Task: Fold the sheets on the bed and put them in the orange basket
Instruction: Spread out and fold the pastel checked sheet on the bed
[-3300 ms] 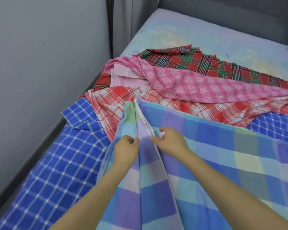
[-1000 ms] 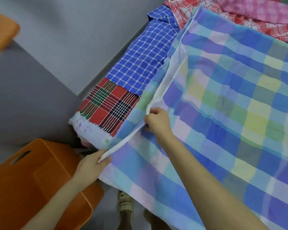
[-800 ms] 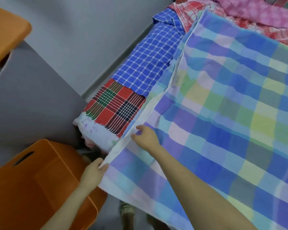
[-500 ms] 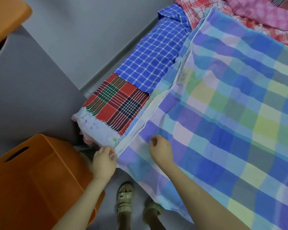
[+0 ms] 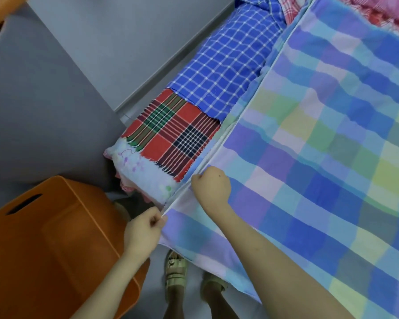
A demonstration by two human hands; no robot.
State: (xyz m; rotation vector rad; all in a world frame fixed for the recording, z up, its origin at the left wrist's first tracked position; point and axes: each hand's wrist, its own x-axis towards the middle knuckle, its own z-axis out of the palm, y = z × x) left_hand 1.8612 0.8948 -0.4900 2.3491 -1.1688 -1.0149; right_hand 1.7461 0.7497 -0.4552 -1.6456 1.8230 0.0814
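Pinching the white edge of the pastel checked sheet, our left hand holds its corner past the end of the bed. Our right hand grips the same edge higher up. The sheet lies spread over the bed, and the orange basket stands beside our left arm.

The pastel checked sheet lies spread flat. Its white hem is pinched at the corner by the left hand and gripped just above by the right hand. Just beyond the grip lie a red tartan sheet and a blue checked sheet. The orange basket stands left of it, open.
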